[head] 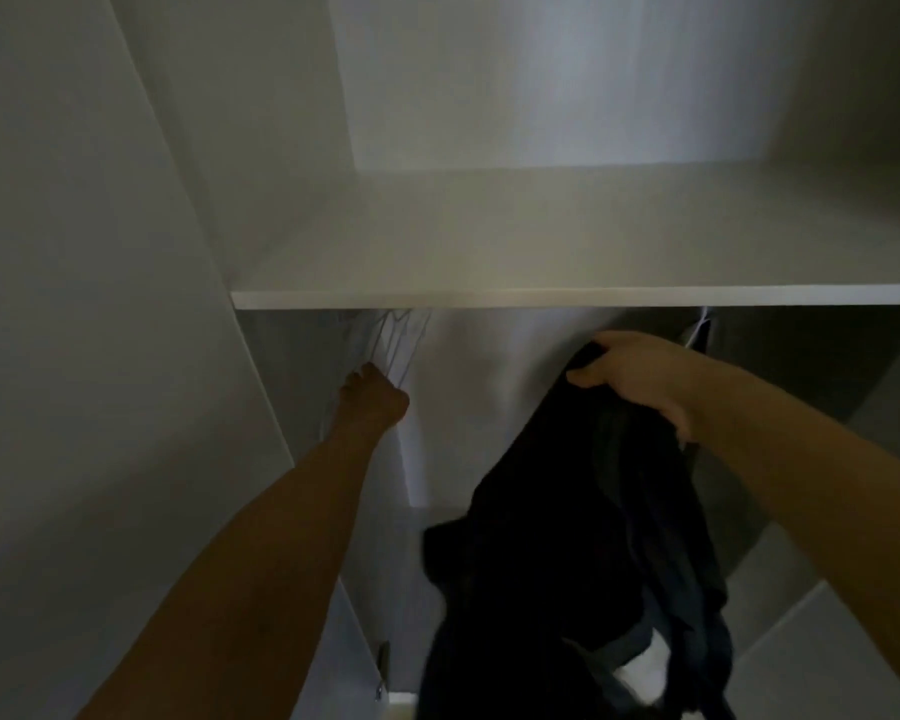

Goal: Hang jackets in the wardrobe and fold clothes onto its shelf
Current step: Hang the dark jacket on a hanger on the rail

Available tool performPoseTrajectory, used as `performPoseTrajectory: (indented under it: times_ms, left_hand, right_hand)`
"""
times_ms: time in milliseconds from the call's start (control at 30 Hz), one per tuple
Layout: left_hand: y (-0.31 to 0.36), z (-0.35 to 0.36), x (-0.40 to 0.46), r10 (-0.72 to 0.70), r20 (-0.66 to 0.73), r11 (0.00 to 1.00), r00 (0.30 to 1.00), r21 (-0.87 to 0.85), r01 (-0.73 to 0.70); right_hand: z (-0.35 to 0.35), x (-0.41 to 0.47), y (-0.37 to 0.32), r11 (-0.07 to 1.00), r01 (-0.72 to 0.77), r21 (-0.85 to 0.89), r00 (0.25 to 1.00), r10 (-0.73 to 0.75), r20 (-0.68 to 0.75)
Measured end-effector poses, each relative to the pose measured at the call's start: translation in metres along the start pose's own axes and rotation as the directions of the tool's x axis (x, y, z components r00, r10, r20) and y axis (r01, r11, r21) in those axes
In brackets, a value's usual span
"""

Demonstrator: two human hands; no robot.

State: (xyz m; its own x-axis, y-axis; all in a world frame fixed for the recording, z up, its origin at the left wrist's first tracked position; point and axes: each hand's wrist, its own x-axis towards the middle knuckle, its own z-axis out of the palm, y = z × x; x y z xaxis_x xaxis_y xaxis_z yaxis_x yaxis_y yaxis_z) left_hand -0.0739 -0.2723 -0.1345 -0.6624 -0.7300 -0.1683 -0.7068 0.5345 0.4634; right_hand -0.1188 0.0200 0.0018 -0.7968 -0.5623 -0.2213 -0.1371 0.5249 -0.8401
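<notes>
While right hand grips it, dark jacket hangs lengthwise downward.

The light is dim and grey, brightest on the back wall above, where a pale patch glows. A plain white side panel fills the left. At the lower right, large grey floor tiles show, with a small bright patch of floor near the bottom edge.

Wardrobe shelf: smooth matt white board. Hangers below shelf: thin pale wire. Jacket: dark, soft, matt cloth.
</notes>
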Motion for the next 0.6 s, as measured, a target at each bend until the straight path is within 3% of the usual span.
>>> performPoseTrajectory:
  times_ms: [67,167,233,333,467,600]
  left_hand:
    - [0.001,0.01,0.032,-0.074,0.071,0.997,0.995,0.025,0.072]
    - [0.003,0.024,0.064,-0.132,0.099,0.989,0.986,0.077,0.125]
    - [0.006,0.031,0.077,-0.095,0.092,0.993,0.991,-0.063,0.101]
    - [0.016,0.035,0.078,-0.057,-0.063,0.926,0.996,-0.376,0.03]
    - [0.024,0.032,0.043,-0.024,-0.35,0.903,0.936,-0.409,-0.13]
    - [0.012,0.038,-0.025,0.092,-0.294,0.88,0.951,-0.423,-0.216]
  right_hand:
    - [0.011,0.014,0.003,0.968,0.054,-0.246,0.998,-0.05,0.024]
    - [0.025,0.026,0.013,0.918,0.08,-0.388,0.996,-0.057,0.071]
    - [0.03,0.031,0.016,0.866,0.085,-0.492,0.995,-0.05,0.084]
    - [0.026,0.034,0.017,0.752,0.063,-0.656,0.992,0.022,0.121]
    - [0.019,0.036,0.024,0.501,0.04,-0.865,0.978,0.159,0.137]
    - [0.011,0.032,0.035,0.318,-0.033,-0.948,0.997,0.083,-0.007]
